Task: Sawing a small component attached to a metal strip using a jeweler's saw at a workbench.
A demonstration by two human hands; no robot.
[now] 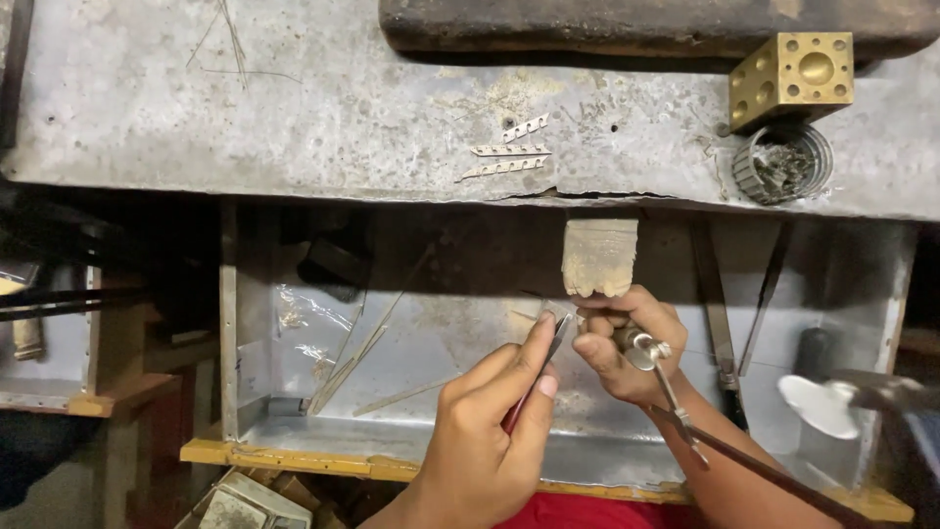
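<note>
Hands meet below the wooden peg (599, 257) at the table (294, 118) edge. Left hand (490, 431) pinches a red-handled tool (537, 377); right hand (627, 348) grips a metal-tipped tool (658, 367). Three notched metal strips (509, 152) lie on top.

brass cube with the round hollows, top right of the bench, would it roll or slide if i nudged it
The brass cube looks solid metal, so probably heavy for its size. Its flat faces suggest it would slide, not roll. The pitted bench top would likely resist sliding.
</note>
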